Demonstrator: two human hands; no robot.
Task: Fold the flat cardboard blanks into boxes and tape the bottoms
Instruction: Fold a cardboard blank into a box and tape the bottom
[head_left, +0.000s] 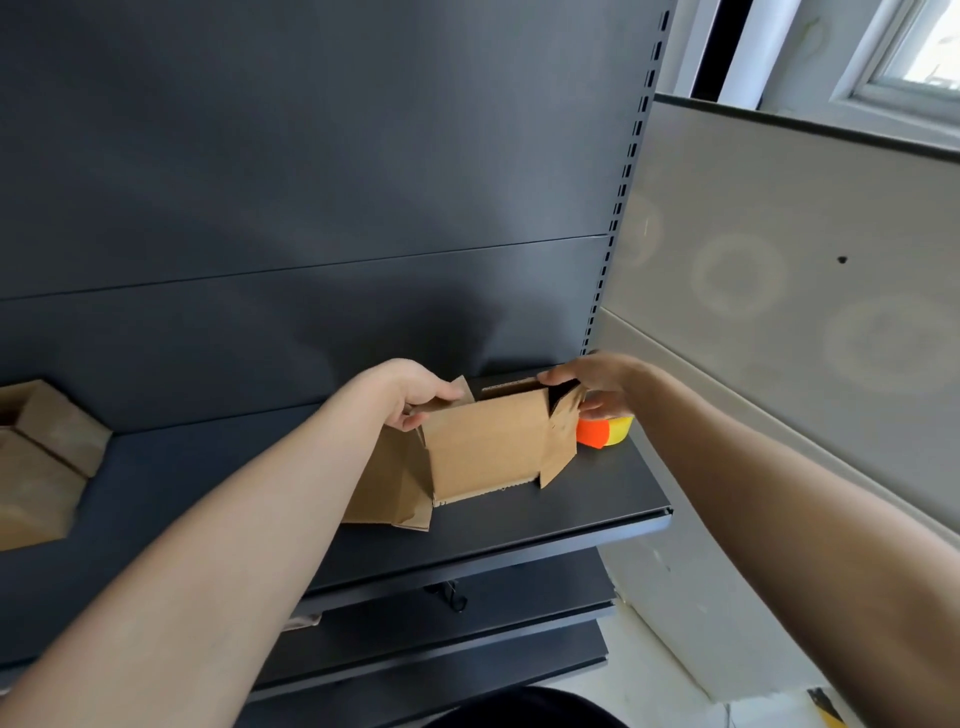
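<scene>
A small brown cardboard box (483, 447) stands half-formed on the dark shelf (597, 499), its side flaps sticking out. My left hand (410, 392) grips its upper left flap, thumb on top. At the upper right corner my right hand (597, 387) pinches the box's edge, fingers curled over the top. Under the box and to its left lie flat cardboard blanks (387, 488). An orange and yellow tape roll (602, 431) sits just right of the box, below my right hand.
Folded cardboard boxes (41, 457) stand at the left end of the shelf. A dark back panel rises behind it, with a slotted upright (618, 208) on its right. A grey wall panel (805, 270) is on the right. Lower shelves (467, 623) sit below.
</scene>
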